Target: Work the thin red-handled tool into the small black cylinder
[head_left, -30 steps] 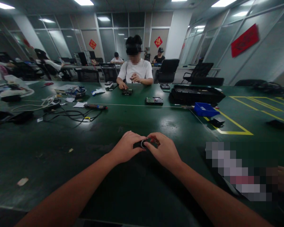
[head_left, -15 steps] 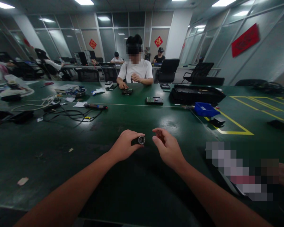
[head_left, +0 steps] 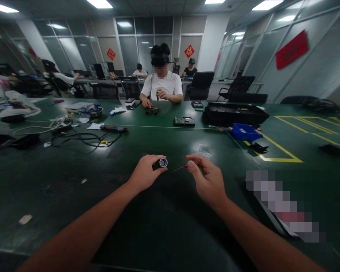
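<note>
My left hand [head_left: 144, 173] is closed around a short black cylinder [head_left: 163, 163], its silver-rimmed round end turned toward me. Small dark details show inside the rim; the rest of the cylinder is hidden by my fingers. Between the thumb and fingers of my right hand [head_left: 208, 179] is a slim screwdriver [head_left: 179, 169]. Its thin shaft points left at the cylinder, with a small gap between the tip and the rim. A reddish part shows by my thumb, and most of the handle is covered.
Across the green table [head_left: 124, 226] a person in a white shirt [head_left: 170, 85] handles a circuit-board device. A hard drive [head_left: 184, 121], a black tray [head_left: 235, 113] and a blue bin [head_left: 246, 132] lie beyond my hands. Cables [head_left: 82, 138] are at left; a blurred-out flat item [head_left: 280, 207] is at right.
My hands have parted: the right moved away from the cylinder's end and now shows the screwdriver shaft. The left shifted slightly left, turning the rim into view. A hand at far right has left.
</note>
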`<state>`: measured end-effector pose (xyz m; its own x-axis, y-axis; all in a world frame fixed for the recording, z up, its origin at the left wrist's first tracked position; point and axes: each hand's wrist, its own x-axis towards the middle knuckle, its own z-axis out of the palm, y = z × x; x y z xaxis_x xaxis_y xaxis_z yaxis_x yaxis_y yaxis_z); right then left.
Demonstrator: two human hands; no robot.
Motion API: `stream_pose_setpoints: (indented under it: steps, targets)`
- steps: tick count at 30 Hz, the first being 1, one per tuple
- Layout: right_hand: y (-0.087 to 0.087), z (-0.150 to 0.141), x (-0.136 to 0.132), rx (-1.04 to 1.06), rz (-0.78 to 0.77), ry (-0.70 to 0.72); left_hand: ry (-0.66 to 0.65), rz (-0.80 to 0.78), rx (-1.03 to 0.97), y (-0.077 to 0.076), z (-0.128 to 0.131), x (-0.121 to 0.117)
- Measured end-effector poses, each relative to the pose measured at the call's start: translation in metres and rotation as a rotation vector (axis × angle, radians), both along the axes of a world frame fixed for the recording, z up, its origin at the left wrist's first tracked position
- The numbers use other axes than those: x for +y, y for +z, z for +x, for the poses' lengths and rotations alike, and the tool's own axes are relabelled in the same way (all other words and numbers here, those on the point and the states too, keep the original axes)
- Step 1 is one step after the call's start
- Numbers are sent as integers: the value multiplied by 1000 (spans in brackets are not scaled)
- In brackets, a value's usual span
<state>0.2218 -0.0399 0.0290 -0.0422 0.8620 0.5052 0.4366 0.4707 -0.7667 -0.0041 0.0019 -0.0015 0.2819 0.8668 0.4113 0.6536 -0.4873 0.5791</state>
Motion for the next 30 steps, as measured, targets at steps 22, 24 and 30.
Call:
stream_pose_setpoints:
  steps: [22,24,30]
  targets:
    - [4,-2,2,-147,-8,-69,-50,34,25,0,0,1]
    - [5,-2,2,-203,0,-115,-60,33,35,0,0,1]
    - [5,-3,0,-199,56,3,-92,35,55,1,1,0]
